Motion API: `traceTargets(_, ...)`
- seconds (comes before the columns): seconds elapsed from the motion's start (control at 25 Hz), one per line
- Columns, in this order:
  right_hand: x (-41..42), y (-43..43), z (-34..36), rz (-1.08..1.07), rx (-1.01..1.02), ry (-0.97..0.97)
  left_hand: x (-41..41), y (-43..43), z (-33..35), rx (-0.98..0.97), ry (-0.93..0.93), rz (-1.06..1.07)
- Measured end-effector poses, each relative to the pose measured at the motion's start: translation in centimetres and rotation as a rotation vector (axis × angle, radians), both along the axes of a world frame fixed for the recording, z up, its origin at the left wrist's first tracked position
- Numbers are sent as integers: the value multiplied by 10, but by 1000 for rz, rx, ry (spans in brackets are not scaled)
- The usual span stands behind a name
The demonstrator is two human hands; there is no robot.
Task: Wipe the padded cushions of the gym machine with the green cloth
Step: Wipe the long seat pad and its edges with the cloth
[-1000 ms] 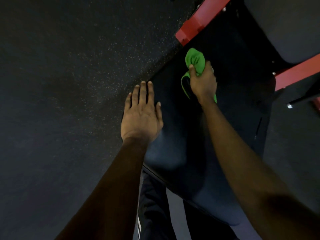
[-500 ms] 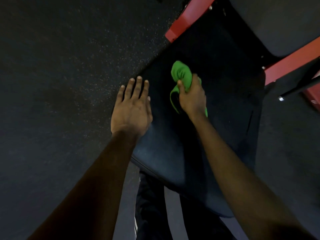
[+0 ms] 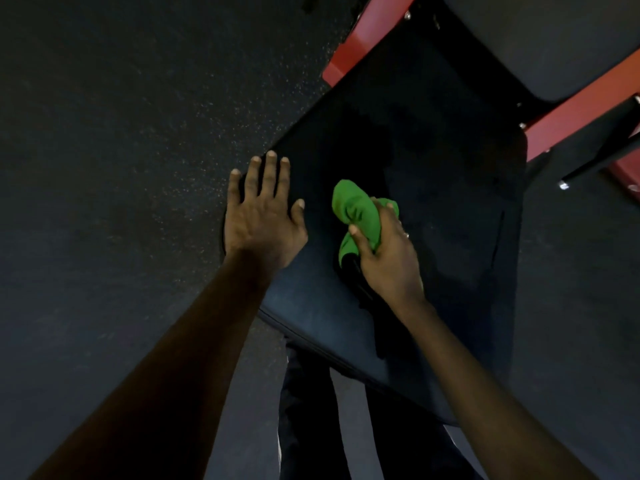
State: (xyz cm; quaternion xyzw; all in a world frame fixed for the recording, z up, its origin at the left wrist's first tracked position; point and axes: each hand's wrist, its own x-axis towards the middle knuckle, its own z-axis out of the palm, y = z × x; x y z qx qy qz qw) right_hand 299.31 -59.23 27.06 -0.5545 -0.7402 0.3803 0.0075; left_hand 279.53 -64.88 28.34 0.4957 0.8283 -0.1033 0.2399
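Observation:
A dark padded seat cushion (image 3: pixel 443 188) of the gym machine fills the middle of the view, tilted diagonally. My right hand (image 3: pixel 388 258) is shut on a bunched green cloth (image 3: pixel 356 213) and presses it onto the middle of the cushion. My left hand (image 3: pixel 263 216) lies flat with fingers spread on the cushion's left edge, holding nothing. A second dark pad (image 3: pixel 540 39) sits at the top right.
Red metal frame bars (image 3: pixel 360 46) run along the cushion's far end, and another red bar (image 3: pixel 581 109) crosses at the right. Speckled dark rubber floor (image 3: pixel 121 150) lies to the left. My dark trouser legs (image 3: pixel 311 420) stand just below the cushion's near edge.
My right hand has dragged the green cloth from the cushion's far end toward me, to the cushion's middle. The left hand stays flat on the left edge.

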Motion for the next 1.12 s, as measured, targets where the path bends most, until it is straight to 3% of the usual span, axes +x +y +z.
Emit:
traceTargets(0.28,-46,106,-56,-306,36,-179,20,5,-3,13,92,59)
traceTargets(0.56,10,-21,13,-13,-22,-12,20,7,-4,54,15,-34)
traceTargets(0.68,10,9,-8,-36,43,-45,19,8,-4,52,15,-19)
traceTargets(0.88,-36,114,-58,-268,25,-145,21,7,-6,59,43,-20)
traceTargets(0.96,-47,108,-52,-271,7,-143,21,8,-6,57,46,-19)
traceTargets(1.12,-18,15,-2,-12,-4,-34,20,8,-6,58,49,-17)
